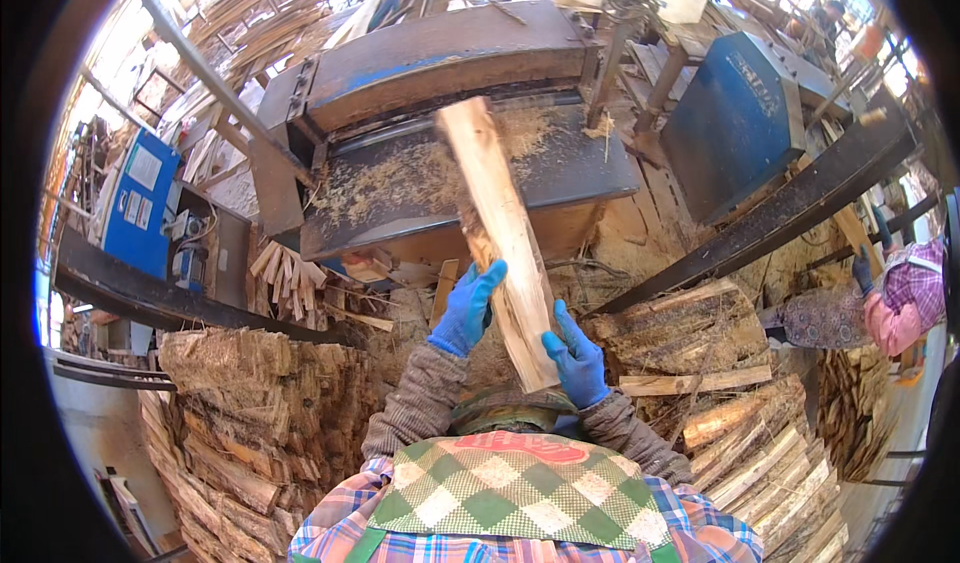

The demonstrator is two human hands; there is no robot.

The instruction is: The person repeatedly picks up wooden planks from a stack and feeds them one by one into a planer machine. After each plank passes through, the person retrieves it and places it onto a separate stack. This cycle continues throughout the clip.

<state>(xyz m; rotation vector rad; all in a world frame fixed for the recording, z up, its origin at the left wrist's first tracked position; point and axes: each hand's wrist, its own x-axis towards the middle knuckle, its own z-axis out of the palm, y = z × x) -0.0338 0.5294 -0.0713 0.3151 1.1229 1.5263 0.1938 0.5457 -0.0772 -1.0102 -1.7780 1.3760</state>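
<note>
A long pale wooden slab with rough bark along its left edge slants away from me, its far end above the sawdust-strewn metal table of a machine. My left hand, in a blue glove, is closed on the slab's left edge about two thirds of the way down. Lower on the opposite edge, near the close end, my right hand in a matching glove grips it too. Some fingers of both hands are hidden beneath the wood. Whether the far end touches the table cannot be told.
Rough-sawn timber is stacked at the left and right. Dark metal beams flank the machine housing. A blue cabinet stands at right, a blue control box at left. Another person works at far right.
</note>
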